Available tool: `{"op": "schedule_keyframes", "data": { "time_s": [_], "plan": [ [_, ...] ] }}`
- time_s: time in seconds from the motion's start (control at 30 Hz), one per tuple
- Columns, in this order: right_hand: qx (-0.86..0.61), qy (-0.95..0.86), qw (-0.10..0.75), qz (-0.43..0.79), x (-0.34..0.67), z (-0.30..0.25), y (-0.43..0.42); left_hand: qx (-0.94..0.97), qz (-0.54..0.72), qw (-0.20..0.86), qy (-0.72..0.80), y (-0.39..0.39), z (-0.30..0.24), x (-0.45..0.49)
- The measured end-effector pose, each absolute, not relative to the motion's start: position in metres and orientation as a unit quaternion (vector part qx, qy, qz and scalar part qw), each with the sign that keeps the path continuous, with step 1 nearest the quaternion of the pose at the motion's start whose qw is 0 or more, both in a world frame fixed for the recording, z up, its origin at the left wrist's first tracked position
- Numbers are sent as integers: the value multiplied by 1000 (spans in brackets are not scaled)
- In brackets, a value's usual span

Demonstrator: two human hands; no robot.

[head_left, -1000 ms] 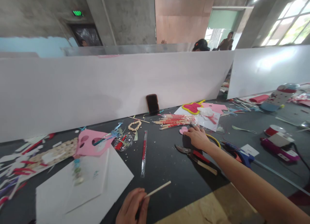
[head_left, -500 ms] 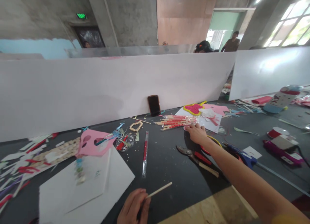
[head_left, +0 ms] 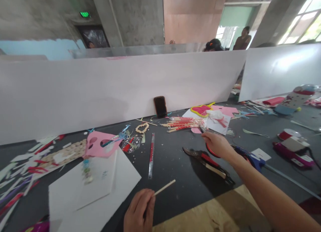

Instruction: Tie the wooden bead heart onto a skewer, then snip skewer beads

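Observation:
At the near edge, my left hand [head_left: 140,208] is closed around one end of a thin wooden stick [head_left: 165,187], which points up to the right. My right hand [head_left: 217,144] is reached out over the table with its fingers pinched together. A small greyish tip shows at the fingertips, too blurred to name. Just beyond them lie a pink oval piece [head_left: 196,130] and a bundle of red-and-wood sticks in clear wrap [head_left: 182,123]. Under the right hand, a red curved handle [head_left: 212,151] is partly hidden. Pruning shears [head_left: 205,161] with red and bare grips lie nearer to me.
A wrapped red stick [head_left: 151,155] lies mid-table. To the left are white boards [head_left: 125,181], a pink mask-shaped piece [head_left: 100,153] and strips. A phone [head_left: 160,106] leans on the white partition [head_left: 112,88]. At right are a blue-handled tool [head_left: 250,158], ribbon spool [head_left: 288,135] and bottle [head_left: 293,99].
My right hand has drawn back and to the right from the pink oval piece, its fingers now pinched. The left hand still holds the stick. The view has shifted slightly.

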State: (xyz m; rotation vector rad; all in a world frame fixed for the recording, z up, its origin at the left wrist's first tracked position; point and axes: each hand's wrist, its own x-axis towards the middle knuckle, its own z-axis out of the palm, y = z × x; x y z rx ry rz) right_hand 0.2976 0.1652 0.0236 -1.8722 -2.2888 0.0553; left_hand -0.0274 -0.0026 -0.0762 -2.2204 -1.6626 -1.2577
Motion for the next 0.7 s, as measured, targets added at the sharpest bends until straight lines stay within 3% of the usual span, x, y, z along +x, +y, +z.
{"op": "schedule_keyframes", "data": {
  "time_s": [0.33, 0.5, 0.7],
  "plan": [
    [-666, -717, 197, 63, 308, -8, 65, -709, -415, -15, -571, -10, -51, -21],
    [-675, -671, 300, 70, 309, -11, 47, -693, -413, -78, -586, -7, -44, -20],
    [-664, -667, 325, 94, 305, -13, 46, -646, -413, -180, -616, -2, -38, -20]
  ]
}}
